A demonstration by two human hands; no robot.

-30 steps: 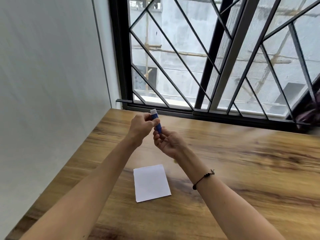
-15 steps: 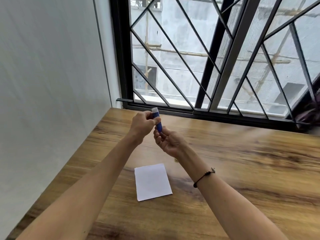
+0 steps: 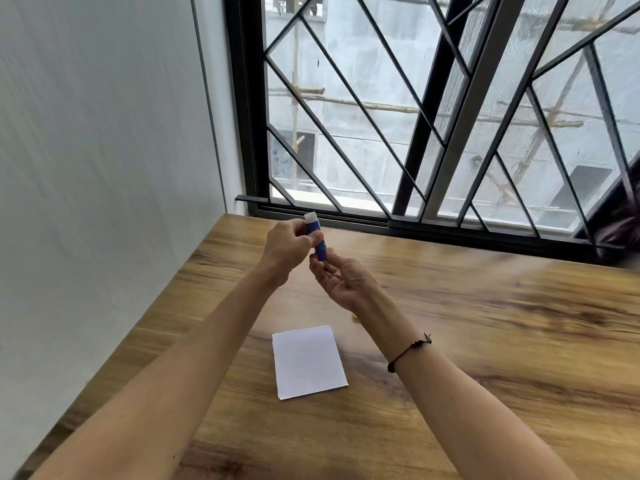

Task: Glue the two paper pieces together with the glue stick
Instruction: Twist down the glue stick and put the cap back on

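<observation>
Above the wooden table point(image 3: 485, 341), both hands raised and meeting around a blue glue stick point(image 3: 319, 247) with a white end point(image 3: 310, 217) pointing up and away. Left hand point(image 3: 287, 249) closed over the stick's upper part, fingers curled round it just below the white end, thumb pressed on the near side. Right hand point(image 3: 343, 277) palm-up beneath, fingertips pinching the stick's lower end, the rest of the hand loosely cupped. Stick tilted, top leaning left, held clear of the tabletop. Hard to tell, with the fingers in the way, whether the white end is a cap or bare glue.

Flat on the table nearer the body, between the two forearms, a white paper point(image 3: 308, 362), roughly square, slightly turned. Looks like a single sheet from here; possibly two stacked, but edges too faint to say. Touched by neither hand and well apart from the stick.

On the right wrist, a thin black cord bracelet point(image 3: 408, 351). To the left, a plain pale wall point(image 3: 104, 168). Beyond the table's far edge, a window point(image 3: 433, 116) with dark diagonal bars.
</observation>
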